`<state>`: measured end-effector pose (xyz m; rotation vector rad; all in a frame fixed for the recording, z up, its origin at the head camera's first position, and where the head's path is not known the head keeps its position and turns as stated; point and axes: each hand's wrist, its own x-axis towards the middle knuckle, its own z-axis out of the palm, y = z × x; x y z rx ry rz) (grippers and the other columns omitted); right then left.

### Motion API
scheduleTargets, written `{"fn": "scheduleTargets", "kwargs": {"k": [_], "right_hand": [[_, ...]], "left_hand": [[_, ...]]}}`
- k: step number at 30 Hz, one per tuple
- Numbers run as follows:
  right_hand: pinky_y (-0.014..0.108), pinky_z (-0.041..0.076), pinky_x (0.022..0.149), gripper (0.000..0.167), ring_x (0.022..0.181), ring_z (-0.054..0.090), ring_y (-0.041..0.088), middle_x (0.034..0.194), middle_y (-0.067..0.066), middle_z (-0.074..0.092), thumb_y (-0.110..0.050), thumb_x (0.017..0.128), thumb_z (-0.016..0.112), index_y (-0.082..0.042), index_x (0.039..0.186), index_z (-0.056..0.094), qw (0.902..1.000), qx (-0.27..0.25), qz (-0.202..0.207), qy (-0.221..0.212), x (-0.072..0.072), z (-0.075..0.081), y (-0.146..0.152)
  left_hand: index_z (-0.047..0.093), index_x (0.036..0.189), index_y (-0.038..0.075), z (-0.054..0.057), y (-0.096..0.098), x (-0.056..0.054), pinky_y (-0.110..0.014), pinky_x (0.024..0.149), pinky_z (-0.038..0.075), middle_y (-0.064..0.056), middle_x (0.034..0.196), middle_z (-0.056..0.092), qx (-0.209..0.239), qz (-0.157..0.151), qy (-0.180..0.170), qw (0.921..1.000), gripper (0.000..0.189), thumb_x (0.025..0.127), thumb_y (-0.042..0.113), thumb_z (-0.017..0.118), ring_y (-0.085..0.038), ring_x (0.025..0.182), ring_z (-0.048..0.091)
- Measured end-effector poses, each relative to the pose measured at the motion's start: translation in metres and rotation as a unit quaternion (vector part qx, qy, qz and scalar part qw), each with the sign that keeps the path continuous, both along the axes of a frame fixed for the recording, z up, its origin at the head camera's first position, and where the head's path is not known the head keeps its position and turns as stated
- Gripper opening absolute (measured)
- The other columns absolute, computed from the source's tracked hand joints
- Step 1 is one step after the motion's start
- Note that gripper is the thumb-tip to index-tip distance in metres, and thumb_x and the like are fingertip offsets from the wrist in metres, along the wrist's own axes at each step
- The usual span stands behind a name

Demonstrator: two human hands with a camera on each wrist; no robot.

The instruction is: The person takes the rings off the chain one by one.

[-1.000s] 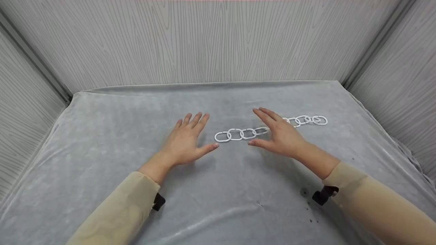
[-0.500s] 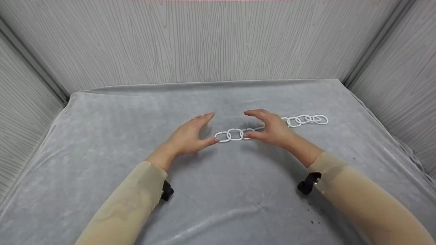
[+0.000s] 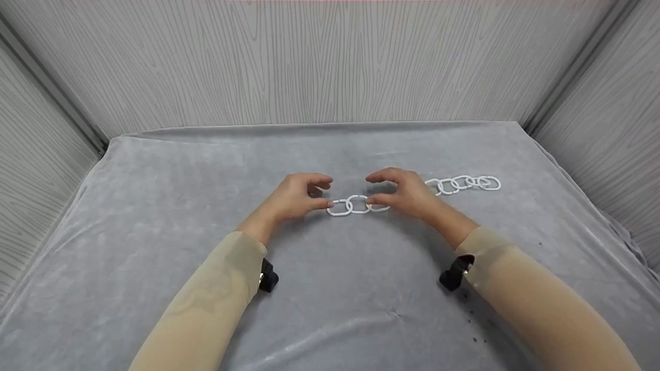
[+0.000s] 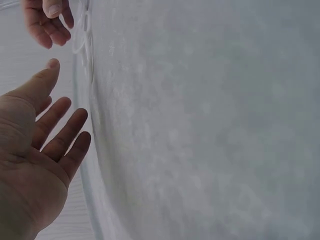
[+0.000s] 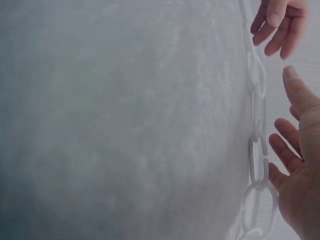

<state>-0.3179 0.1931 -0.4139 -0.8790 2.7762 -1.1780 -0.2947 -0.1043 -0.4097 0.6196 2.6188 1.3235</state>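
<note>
Fingers stand wide and relaxed on both the left hand and the right hand. Near them a white link chain lies on the grey-draped bench, running from about its middle toward the right edge, partly hidden by the right hand.

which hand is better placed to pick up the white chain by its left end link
Probably the left hand: in the head view its thumb tip overlaps the left end link, while the right hand is farther along the chain.
</note>
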Motion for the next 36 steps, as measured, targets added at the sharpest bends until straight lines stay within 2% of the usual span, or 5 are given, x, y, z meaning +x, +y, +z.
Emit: {"fn": "scheduleTargets", "kwargs": {"k": [4,8,18,29,36], "right_hand": [[0.045,0.046,0.11,0.04,0.122,0.066,0.026,0.123,0.008,0.075,-0.02,0.088,0.09,-0.005,0.123,0.078,1.0,-0.003,0.001,-0.002,-0.003,-0.003,-0.001],[0.044,0.048,0.108,0.034,0.12,0.067,0.027,0.119,0.009,0.077,-0.017,0.087,0.09,-0.006,0.119,0.08,1.0,-0.008,0.004,0.0,-0.005,-0.006,-0.002],[0.043,0.053,0.097,0.033,0.108,0.071,0.026,0.114,0.009,0.078,-0.015,0.085,0.091,-0.006,0.116,0.081,0.9999,-0.012,-0.008,-0.003,-0.004,-0.013,-0.002],[0.023,0.051,0.087,0.02,0.1,0.07,0.019,0.105,0.005,0.079,-0.013,0.086,0.089,-0.007,0.105,0.084,0.9999,-0.01,0.007,-0.004,-0.006,-0.015,0.0],[0.024,0.05,0.088,0.015,0.1,0.07,0.02,0.105,0.005,0.079,-0.013,0.087,0.089,-0.008,0.101,0.084,0.9999,-0.002,0.01,-0.008,-0.005,-0.015,0.001]], "left_hand": [[0.07,0.136,0.002,-0.003,0.004,-0.004,-0.04,0.102,0.053,-0.013,0.131,0.073,0.005,-0.007,-0.012,0.9999,0.049,0.09,0.011,0.084,-0.028,0.12,0.069],[0.074,0.131,0.002,-0.006,0.007,-0.007,-0.039,0.103,0.052,-0.012,0.126,0.075,-0.008,-0.008,-0.008,0.9999,0.043,0.09,0.011,0.083,-0.026,0.117,0.069],[0.077,0.125,0.004,-0.01,0.017,-0.006,-0.037,0.104,0.05,-0.008,0.12,0.076,-0.047,0.004,0.002,0.9989,0.035,0.093,0.016,0.083,-0.022,0.115,0.068],[0.08,0.116,0.003,-0.01,0.022,-0.004,-0.038,0.101,0.05,-0.01,0.114,0.075,-0.068,0.0,0.018,0.9975,0.025,0.093,0.014,0.083,-0.025,0.11,0.067],[0.082,0.11,0.004,-0.013,0.026,-0.004,-0.038,0.102,0.049,-0.009,0.114,0.072,-0.083,0.005,0.024,0.9962,0.019,0.093,0.014,0.081,-0.025,0.112,0.064]]}}
